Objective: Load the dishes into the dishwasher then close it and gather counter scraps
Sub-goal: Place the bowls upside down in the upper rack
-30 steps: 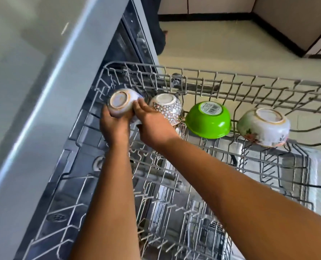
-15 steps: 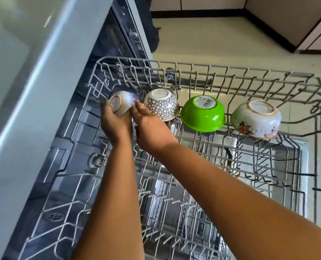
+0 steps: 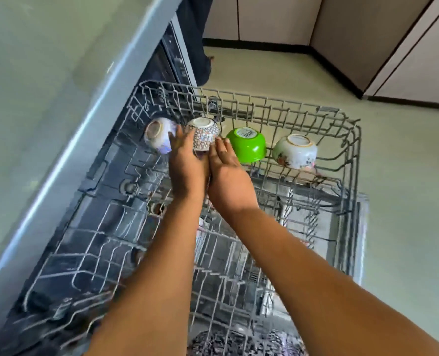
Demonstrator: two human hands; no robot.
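Reaching over the rack (image 3: 351, 140), both hands open, left hand (image 3: 187, 163) with straight fingers beside the patterned bowl (image 3: 205, 133), right hand (image 3: 228, 173) just below it, white bowl (image 3: 159, 134) left of the fingers, green bowl (image 3: 246, 143) and floral bowl (image 3: 295, 151) to their right, all upturned.

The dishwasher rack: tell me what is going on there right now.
A person is loading bowls into the pulled-out upper rack. Four bowls lie bottom-up in a row: a pale bowl, a patterned bowl, a green bowl and a floral bowl. The left hand and right hand reach with relaxed fingers to either side of the patterned bowl, gripping nothing. The dishwasher is open.
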